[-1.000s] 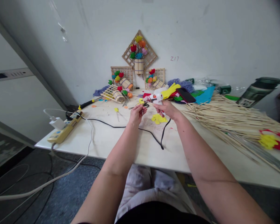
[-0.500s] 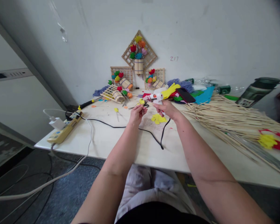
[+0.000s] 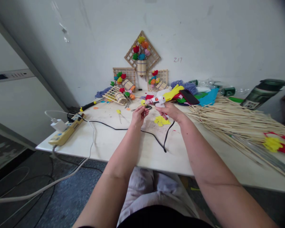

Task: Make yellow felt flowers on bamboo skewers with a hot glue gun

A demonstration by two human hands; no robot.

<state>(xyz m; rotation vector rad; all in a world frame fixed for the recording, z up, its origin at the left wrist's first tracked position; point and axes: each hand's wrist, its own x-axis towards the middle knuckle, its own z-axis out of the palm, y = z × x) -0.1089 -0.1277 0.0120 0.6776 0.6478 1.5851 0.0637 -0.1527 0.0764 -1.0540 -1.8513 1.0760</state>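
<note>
Between pinched fingers, my left hand holds a small yellow felt flower on a thin stem. My right hand is wrapped round the handle of a white hot glue gun. The gun's nozzle end points left and is close beside the yellow flower; whether they touch I cannot tell. Partly hidden behind my left fingers lie black-handled scissors. Loose yellow felt petals rest on the table below my right hand. Another yellow flower on a stem lies left of my left hand.
Bamboo lattices with felt flowers stand at the wall. Bamboo sticks cover the right side, near a dark green bottle. A power strip sits at the left edge. A black cord crosses the white table.
The yellow flower in my left hand has shifted slightly up and left. The glue gun has moved slightly left. Both hands keep their hold.
</note>
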